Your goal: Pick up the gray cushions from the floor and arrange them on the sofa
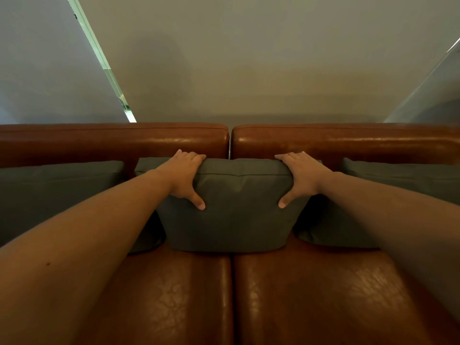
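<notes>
Fingertips of left hand (183, 174) curled behind top edge of middle gray fabric cushion (234, 207), out of sight; same for right hand (302, 176). Both forearms cut off by frame edges. Left gray cushion (54, 195) cropped by left edge, lower part hidden behind left forearm. Right gray cushion (403, 180) cropped by right edge, mostly covered by right forearm. Brown leather sofa (311, 295) ran past both sides and bottom; sofa ends unseen. Cushion backs hidden against backrest.

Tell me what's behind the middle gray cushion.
Behind the middle cushion is the brown sofa backrest, its centre seam showing above. Both neighbouring cushions' inner edges tuck behind it; the lower backrest is hidden.
</notes>
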Demonstrator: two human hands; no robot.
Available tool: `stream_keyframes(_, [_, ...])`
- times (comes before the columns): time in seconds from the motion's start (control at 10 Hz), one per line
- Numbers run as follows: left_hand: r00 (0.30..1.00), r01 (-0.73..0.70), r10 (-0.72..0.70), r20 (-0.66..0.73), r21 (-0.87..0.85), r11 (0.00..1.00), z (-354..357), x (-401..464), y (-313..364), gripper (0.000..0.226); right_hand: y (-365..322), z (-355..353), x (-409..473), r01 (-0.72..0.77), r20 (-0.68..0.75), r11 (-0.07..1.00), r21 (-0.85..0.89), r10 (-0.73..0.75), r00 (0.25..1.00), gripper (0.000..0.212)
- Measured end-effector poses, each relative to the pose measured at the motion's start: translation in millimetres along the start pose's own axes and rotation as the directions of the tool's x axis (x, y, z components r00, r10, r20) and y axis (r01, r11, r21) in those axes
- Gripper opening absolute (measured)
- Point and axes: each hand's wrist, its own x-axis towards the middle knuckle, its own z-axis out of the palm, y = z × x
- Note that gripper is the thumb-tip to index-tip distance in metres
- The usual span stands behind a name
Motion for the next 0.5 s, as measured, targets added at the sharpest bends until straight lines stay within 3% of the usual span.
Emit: stream_keyframes(0.5, [0.998,-0.048,0.048,-0.039,-0.024,0.999,7.3,-18.8,3.1,0.134,-18.6,-4.3,-18.2,0.005,-0.001,0.996,-0.091,-0.005,1.000,0.136])
